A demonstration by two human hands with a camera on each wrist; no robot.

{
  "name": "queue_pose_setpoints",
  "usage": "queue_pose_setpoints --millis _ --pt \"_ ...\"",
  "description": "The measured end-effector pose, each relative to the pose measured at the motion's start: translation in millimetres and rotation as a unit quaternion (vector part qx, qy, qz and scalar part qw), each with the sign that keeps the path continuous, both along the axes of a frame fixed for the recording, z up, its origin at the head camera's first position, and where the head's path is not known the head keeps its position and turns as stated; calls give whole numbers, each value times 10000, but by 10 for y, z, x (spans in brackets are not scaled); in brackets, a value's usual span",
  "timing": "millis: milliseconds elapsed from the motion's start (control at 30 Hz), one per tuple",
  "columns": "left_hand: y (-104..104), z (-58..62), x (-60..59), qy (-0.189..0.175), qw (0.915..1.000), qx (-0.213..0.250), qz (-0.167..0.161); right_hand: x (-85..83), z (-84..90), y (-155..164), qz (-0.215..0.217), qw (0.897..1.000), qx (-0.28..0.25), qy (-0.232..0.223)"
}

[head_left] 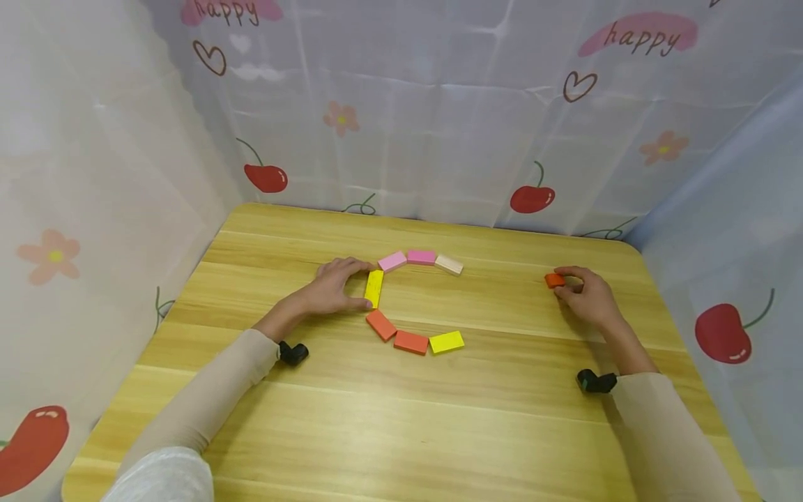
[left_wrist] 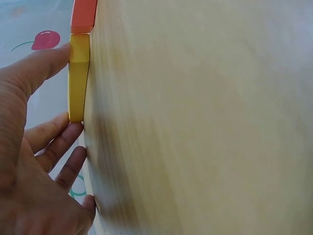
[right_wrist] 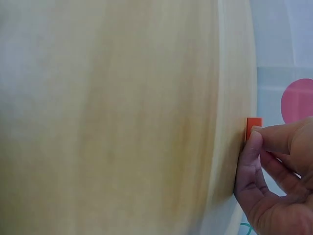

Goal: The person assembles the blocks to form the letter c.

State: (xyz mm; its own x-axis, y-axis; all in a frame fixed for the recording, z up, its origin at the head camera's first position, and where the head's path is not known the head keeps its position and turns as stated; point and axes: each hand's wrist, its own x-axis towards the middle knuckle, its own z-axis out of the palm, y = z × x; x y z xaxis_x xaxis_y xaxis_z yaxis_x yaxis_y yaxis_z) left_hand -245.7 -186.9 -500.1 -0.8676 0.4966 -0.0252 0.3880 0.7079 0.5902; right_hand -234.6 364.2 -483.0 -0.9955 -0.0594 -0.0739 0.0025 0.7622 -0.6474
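Observation:
Between thumb and fingers, my left hand (head_left: 334, 284) pinches a yellow block (head_left: 373, 288) lengthwise at its two ends on the table. In the left wrist view, the thumb is at the end beside a red block (left_wrist: 84, 14). Off to the right, my right hand (head_left: 588, 295) pinches a small orange block (head_left: 555, 280) low over the wood, its fingers hiding part of it. The yellow block sits in a C-shaped row: a light pink block (head_left: 392, 261), a darker pink block (head_left: 421, 257) and a cream block (head_left: 449, 264) lead off its far end.
From its near end curve two red blocks, one (head_left: 380, 325) angled and one (head_left: 410, 342) flatter, then a second yellow block (head_left: 447, 342). The wooden table (head_left: 389, 432) meets a printed curtain (head_left: 408, 139) behind and at both sides. Black wrist cameras (head_left: 293, 353) sit on the sleeves.

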Motion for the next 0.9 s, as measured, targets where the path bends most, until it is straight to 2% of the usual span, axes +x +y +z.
queue_pose_setpoints --millis 233,600,900 --pt "2 -5 12 -4 10000 13 9 -26 11 -9 131 9996 253 -51" --pt "10 36 10 -32 10000 11 10 11 25 -18 141 9993 332 54" --pt "8 -6 -2 -34 10000 -9 24 63 1 -61 246 9983 459 248"
